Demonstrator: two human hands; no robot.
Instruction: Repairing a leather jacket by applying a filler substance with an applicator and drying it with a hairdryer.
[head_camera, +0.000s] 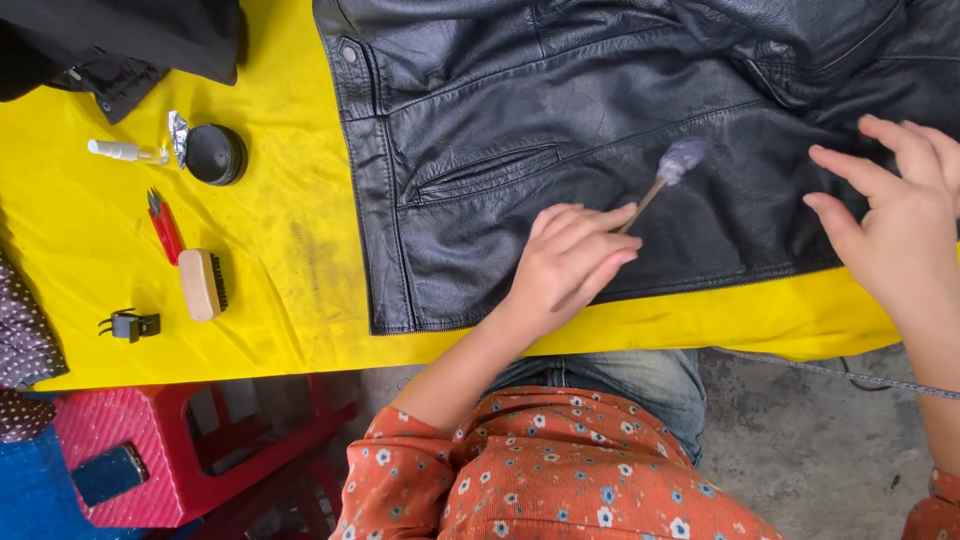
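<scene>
Head view looks down on a black leather jacket (620, 120) spread over a yellow table cover (290, 240). Left hand (572, 262) is closed around the thin wooden handle of a small brush (668, 172), whose blurred greyish head lies on the leather up and to the right of the knuckles. Right hand (890, 215) is open, fingers spread, resting flat on the jacket well right of the brush head. Far left of the left hand lie a wooden bristle brush (202, 284), red-handled snips (164, 226), a round black tin (214, 154), a small white bottle (125, 151) and a black clip (133, 325).
</scene>
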